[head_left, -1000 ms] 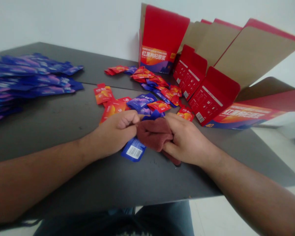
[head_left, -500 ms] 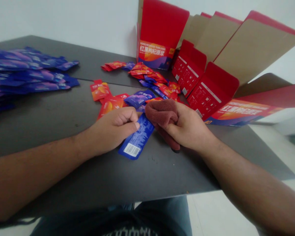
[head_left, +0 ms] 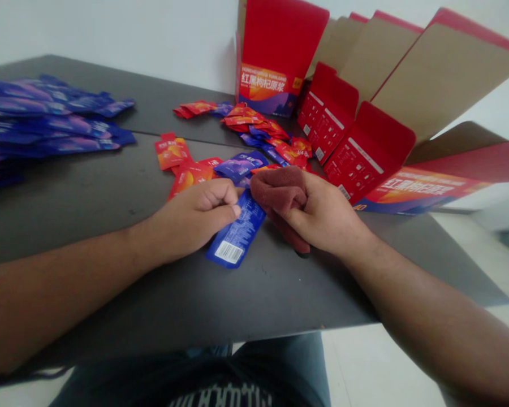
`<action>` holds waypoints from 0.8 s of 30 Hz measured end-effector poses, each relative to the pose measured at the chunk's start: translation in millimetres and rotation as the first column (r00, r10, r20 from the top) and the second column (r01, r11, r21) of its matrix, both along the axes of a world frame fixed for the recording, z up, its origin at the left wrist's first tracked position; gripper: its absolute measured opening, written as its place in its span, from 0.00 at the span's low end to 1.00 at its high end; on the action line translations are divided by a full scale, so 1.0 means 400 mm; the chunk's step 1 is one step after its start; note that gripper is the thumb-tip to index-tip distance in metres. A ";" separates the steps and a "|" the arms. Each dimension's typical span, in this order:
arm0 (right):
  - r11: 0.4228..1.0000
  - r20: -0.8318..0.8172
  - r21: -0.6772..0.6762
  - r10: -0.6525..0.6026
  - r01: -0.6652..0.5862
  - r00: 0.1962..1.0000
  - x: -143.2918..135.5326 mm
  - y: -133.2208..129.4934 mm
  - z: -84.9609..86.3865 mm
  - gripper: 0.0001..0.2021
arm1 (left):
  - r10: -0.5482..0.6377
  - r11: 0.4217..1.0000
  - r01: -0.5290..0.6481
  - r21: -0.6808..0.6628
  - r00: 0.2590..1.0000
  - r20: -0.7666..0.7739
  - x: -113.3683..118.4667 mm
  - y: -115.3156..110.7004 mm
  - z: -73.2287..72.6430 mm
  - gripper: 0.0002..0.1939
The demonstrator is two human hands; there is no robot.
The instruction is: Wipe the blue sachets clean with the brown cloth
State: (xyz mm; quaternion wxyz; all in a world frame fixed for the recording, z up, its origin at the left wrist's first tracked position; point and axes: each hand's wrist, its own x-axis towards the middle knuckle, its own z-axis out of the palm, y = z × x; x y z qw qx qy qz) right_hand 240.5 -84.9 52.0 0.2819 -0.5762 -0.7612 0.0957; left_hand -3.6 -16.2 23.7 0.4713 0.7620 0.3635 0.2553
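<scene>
Pinched at its edge in the left hand's [head_left: 189, 220] grip, the blue sachet [head_left: 242, 226] at the frame's centre now shows its barcoded back largely uncovered, the brown cloth [head_left: 280, 189] clutched in the right hand's [head_left: 328, 212] grip having shifted to its upper end.

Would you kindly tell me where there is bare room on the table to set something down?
Bare tabletop shows between the barcoded blue sachet and the table's near edge, and between the blue pile and the orange-red sachets. From the brown cloth back to the red boxes, sachets crowd it.
</scene>
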 end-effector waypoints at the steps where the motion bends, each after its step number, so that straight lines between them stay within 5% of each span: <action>1: 1.000 -0.005 0.013 -0.009 0.009 1.000 0.000 -0.001 -0.001 0.22 | 0.002 1.000 -0.002 -0.002 1.000 0.000 0.000 0.000 0.000 0.08; 6: 0.996 0.057 -0.002 0.088 -0.088 0.995 -0.006 -0.007 -0.006 0.21 | 0.006 1.000 -0.006 -0.017 1.000 -0.009 0.000 -0.001 0.001 0.11; 11: 1.000 0.057 -0.013 0.028 -0.027 0.998 -0.011 -0.007 -0.004 0.20 | 0.002 0.999 -0.002 -0.035 1.000 0.003 0.000 0.001 -0.003 0.09; 18: 0.968 0.191 -0.028 0.252 -0.251 0.949 -0.032 -0.038 -0.012 0.05 | 0.032 0.998 -0.027 -0.049 0.995 0.095 0.004 0.001 -0.011 0.10; 24: 0.988 0.211 0.101 0.092 -0.116 0.973 -0.023 -0.025 -0.018 0.06 | 0.107 0.982 -0.075 -0.176 0.978 0.180 0.009 0.004 -0.036 0.07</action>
